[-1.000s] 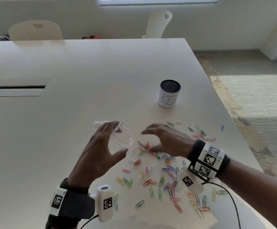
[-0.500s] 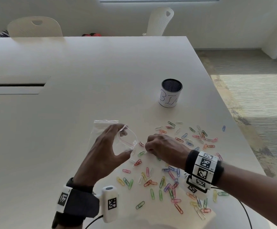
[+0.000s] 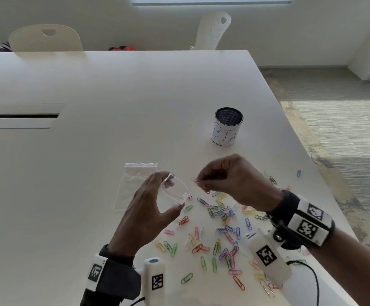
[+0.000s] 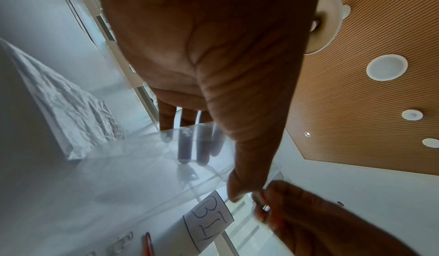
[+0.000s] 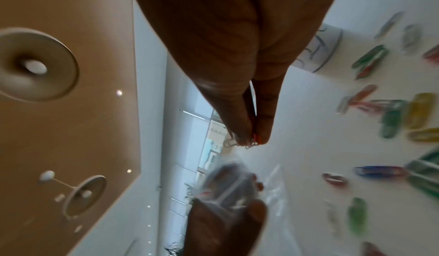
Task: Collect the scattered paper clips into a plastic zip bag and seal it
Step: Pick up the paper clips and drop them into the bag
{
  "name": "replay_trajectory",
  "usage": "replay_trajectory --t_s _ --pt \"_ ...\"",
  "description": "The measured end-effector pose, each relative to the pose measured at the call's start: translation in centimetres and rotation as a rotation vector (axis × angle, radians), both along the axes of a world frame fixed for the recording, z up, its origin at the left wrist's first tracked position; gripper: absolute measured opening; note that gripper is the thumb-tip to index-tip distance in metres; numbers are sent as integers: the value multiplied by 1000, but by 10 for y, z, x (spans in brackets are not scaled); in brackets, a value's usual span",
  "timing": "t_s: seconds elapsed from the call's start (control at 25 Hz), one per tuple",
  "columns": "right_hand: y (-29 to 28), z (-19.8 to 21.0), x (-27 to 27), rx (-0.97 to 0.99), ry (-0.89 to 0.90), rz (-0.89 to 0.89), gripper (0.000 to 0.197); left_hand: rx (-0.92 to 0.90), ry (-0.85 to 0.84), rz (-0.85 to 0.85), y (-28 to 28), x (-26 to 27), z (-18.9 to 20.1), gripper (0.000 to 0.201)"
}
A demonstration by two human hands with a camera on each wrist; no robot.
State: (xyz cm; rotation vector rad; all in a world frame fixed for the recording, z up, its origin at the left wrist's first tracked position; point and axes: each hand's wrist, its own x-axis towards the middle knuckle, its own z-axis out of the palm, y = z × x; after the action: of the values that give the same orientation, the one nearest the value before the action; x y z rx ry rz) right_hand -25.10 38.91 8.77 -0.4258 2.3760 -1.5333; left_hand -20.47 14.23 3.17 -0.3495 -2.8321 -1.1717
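One zip bag (image 3: pixel 135 186) lay flat on the white table (image 3: pixel 91 89) at my left, its mouth lifted and held open in a loop between my left hand's (image 3: pixel 148 213) thumb and curled fingers. Just right of that mouth my right hand (image 3: pixel 234 182) pinched a few paper clips (image 3: pixel 196 181) between thumb and fingertips, above the table. I judged this the loading step: next I needed to carry the pinch over the opening and let go. Farther right, many coloured clips (image 3: pixel 219 235) were scattered, the cup marked BIN (image 3: pixel 227 127) beyond them. How many clips I held, perhaps two or three, was blurred in the wrist views.
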Motion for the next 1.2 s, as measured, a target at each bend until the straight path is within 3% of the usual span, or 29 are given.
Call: replay_trajectory --t_s 0.16,0.36,0.6,0.8,0.96,1.2 --pt "-17 32 6 26 136 42 5 3 2 5 7 -1 1 61" --pt "-44 25 7 204 306 108 5 38 -9 -28 18 1 6 53" --pt "-48 25 9 253 301 131 12 86 -31 -21 21 2 4 45" --pt "-40 35 4 190 322 74 6 85 -25 -3 17 2 6 46" --pt "-25 12 -9 256 293 -11 5 92 24 40 -6 6 21 48" --pt "-35 -56 -11 660 217 204 29 70 29 162 -48 26 36 45"
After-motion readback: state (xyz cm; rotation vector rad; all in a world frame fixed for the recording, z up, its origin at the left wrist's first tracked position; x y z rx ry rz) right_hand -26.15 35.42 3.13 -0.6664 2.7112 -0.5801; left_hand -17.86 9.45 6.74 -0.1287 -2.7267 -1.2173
